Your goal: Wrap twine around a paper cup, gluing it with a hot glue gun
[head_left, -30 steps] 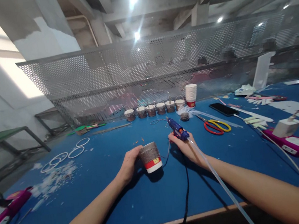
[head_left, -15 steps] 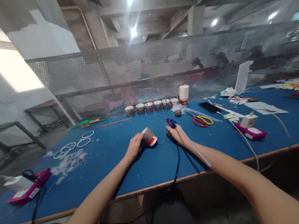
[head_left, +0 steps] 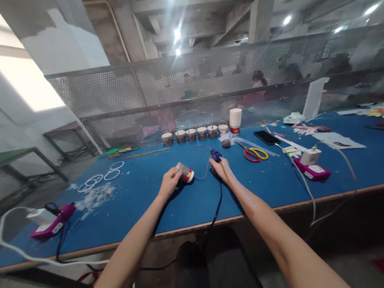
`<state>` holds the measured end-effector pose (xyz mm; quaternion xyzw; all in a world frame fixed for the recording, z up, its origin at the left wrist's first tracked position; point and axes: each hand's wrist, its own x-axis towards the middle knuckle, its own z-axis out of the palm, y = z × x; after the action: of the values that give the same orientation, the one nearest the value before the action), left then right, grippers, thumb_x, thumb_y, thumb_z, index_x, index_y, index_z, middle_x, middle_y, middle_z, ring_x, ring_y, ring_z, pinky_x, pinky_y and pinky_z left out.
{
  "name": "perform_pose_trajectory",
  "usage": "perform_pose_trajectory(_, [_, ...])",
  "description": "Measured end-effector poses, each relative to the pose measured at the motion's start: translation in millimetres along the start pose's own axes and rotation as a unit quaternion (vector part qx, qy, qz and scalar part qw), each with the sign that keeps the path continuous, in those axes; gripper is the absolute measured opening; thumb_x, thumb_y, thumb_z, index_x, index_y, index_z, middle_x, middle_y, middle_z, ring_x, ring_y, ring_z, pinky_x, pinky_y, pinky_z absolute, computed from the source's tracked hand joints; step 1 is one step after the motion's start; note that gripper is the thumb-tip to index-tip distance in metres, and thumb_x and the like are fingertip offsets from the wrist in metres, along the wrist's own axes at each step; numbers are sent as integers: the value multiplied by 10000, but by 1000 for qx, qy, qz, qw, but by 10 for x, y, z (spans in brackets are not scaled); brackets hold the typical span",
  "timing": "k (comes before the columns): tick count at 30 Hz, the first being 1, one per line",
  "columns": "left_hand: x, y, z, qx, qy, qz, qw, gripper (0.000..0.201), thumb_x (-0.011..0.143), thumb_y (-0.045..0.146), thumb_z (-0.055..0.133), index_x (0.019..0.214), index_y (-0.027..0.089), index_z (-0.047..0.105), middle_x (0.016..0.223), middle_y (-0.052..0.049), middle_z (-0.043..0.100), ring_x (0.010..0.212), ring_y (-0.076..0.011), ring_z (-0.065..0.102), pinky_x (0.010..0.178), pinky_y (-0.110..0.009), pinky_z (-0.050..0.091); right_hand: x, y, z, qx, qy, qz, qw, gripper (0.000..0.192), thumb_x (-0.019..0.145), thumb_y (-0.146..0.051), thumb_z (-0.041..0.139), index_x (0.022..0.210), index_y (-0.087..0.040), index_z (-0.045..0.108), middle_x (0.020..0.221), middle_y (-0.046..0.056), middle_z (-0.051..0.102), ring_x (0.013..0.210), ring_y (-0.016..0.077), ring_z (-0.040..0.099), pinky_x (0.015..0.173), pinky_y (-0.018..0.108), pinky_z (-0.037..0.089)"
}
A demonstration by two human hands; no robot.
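Note:
My left hand (head_left: 171, 181) is closed around a paper cup (head_left: 185, 172) tipped on its side just above the blue table. Grey cord covers part of the cup, and a red and white band shows at its right end. A loose strand of grey cord (head_left: 205, 175) loops from the cup toward the back. In my right hand (head_left: 220, 167) is a blue glue gun (head_left: 216, 155), a clear glue stick (head_left: 242, 188) lying back along my forearm. The gun's tip points away from me, apart from the cup. A small dark ball of cord (head_left: 226, 143) lies behind it.
Along the back stand several cord-wrapped cups (head_left: 191, 135) and a stack of paper cups (head_left: 236, 121). Scissors (head_left: 255, 154) and a phone (head_left: 266, 137) lie right. White rings (head_left: 111, 174) lie left. Purple power strips (head_left: 312, 170) with cables sit on both sides.
The view has shifted slightly. My left hand still grips the cup, now tipped a little differently, and my right hand still holds the glue gun.

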<state>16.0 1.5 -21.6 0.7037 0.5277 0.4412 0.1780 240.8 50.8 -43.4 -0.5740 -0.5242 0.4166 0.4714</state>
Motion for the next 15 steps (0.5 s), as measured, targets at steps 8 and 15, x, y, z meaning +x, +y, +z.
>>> perform_pose_trajectory(8, [49,-177,-14,37,30,54,997,270,755,425,533,754,223,714,1032,-72,705,1123,-284,540,1048,-458,391,79,32,34,1,-7,12,1000,322,932,-334,589,1202,-159,575,1184,80,607,985,219,630,824,412,545])
perform_pose_trajectory(15, [76,-296,-48,124,28,127,984,278,804,375,503,840,242,744,1090,-66,686,1221,-285,489,1088,-491,366,55,8,52,4,-2,0,1000,267,937,-343,583,1112,-143,608,1049,55,646,853,174,650,731,347,561])
